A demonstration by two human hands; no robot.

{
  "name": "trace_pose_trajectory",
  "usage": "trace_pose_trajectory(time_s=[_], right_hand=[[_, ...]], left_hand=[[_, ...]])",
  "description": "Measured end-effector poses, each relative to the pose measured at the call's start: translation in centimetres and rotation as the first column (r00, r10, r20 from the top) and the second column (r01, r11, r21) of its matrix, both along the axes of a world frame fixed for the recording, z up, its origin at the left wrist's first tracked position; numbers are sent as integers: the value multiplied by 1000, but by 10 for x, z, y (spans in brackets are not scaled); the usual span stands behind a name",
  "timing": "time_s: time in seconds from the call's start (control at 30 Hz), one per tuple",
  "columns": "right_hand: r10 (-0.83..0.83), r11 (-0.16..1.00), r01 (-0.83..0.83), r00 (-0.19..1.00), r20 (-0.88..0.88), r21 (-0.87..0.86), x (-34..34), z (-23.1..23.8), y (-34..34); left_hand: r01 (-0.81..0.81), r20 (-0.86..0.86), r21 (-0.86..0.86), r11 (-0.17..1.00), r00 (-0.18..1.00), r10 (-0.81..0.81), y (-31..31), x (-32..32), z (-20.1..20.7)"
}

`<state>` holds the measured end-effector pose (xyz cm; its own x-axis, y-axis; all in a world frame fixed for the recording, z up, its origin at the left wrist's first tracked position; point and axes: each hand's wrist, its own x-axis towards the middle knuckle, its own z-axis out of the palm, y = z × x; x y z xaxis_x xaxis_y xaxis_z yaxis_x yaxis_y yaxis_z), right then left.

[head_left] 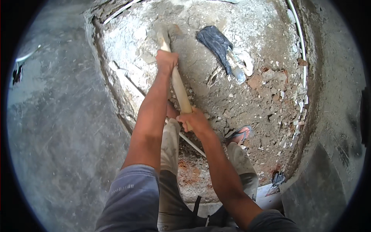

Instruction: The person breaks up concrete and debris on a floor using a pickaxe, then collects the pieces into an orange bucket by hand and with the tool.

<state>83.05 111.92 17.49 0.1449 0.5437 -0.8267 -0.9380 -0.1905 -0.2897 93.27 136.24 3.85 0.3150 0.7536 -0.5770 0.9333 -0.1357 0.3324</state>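
Wooden handle: pale, round, long shaft of a digging tool, running from the middle of the view up toward the top, slanted slightly leftward; its far end meets the rubble, and the tool head cannot be made out in the dust.

Left hand: fist wrapped around the upper part of the shaft, arm stretched out straight.

Right hand: fingers clenched around the lower end of the shaft, close to the body.

Legs: dust-caked grey trousers below the hands; a foot in a sandal planted on the debris just right of the right hand.

Thin white rod: lies slanted on the ground under the right hand, passing between the legs.

Ground: broken concrete, grey dust, reddish brick fragments.

Dark cloth: crumpled, lying on the rubble to the right of the shaft, well apart from both hands.

White pipe: thin, following the right-hand wall.

Grey wall: smooth plastered surface filling the left side.
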Motion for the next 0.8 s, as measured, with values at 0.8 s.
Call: trace_pose_trajectory(time_s=[0.8], right_hand=[[774, 528, -549, 625, 101, -648, -240, 133, -282]], left_hand=[[-546, 7, -538, 642, 759, 651, -292, -258, 162]])
